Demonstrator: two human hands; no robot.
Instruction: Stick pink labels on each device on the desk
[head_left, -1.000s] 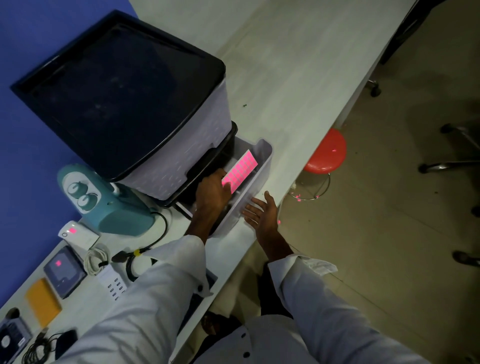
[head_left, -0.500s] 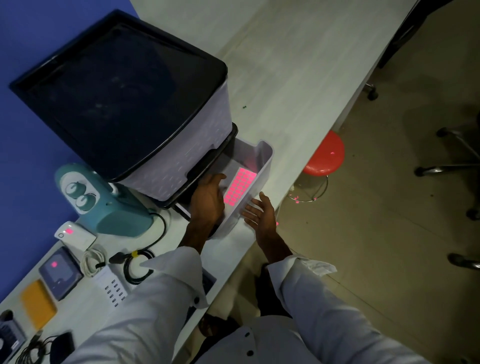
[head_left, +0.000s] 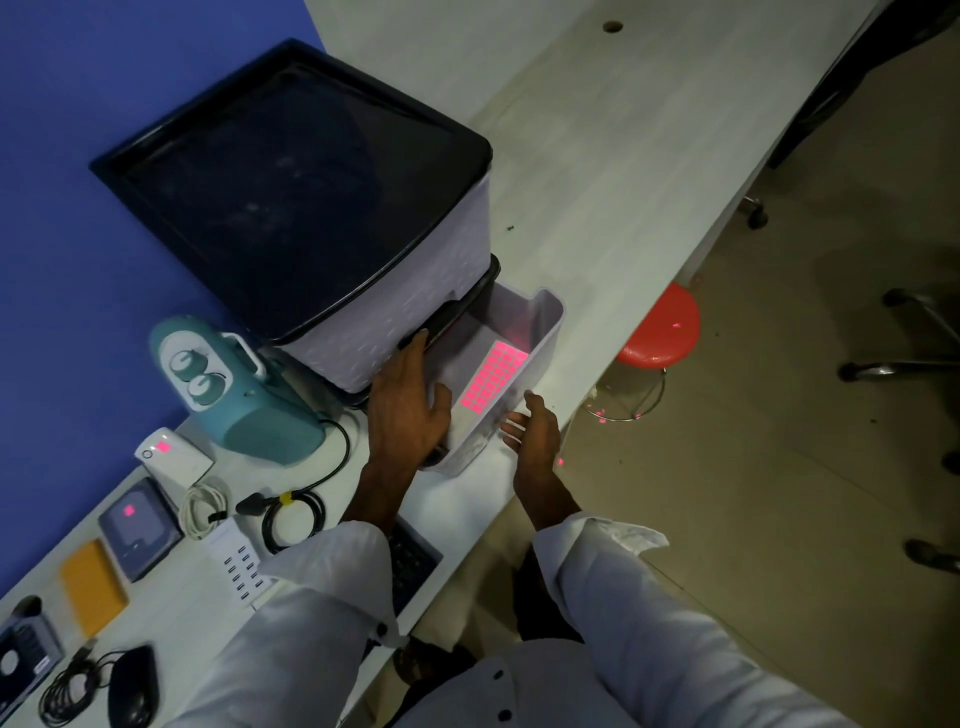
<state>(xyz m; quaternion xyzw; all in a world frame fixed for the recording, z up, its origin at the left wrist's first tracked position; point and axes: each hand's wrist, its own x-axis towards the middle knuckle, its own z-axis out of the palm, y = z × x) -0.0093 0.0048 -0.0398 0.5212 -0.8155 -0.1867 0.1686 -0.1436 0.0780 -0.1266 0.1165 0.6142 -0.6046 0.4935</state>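
A sheet of pink labels (head_left: 493, 376) lies flat inside the pulled-out drawer (head_left: 545, 332) of the lavender storage unit (head_left: 363, 223). My left hand (head_left: 408, 410) hovers open over the drawer's near end, fingers spread, holding nothing. Against the drawer's front wall is my right hand (head_left: 532, 428), open with straight fingers. On the desk to the left, a white device (head_left: 174, 457) and a grey square device (head_left: 137, 525) each carry a pink label. A teal device (head_left: 234, 395), a white multi-port charger (head_left: 236, 564), a mouse (head_left: 132, 686) and a drive (head_left: 23, 654) show no label.
A yellow pad (head_left: 91, 587), coiled white cable (head_left: 202, 506) and black cables (head_left: 291, 514) lie among the devices. A keyboard (head_left: 410, 561) sits under my left sleeve. A red stool (head_left: 660, 332) and chair legs (head_left: 904, 358) stand on the floor beside the desk edge.
My left hand has let go of the pink label sheet, which went from raised and tilted to lying flat in the drawer. The left hand has drawn back a little; the right stays at the drawer front.
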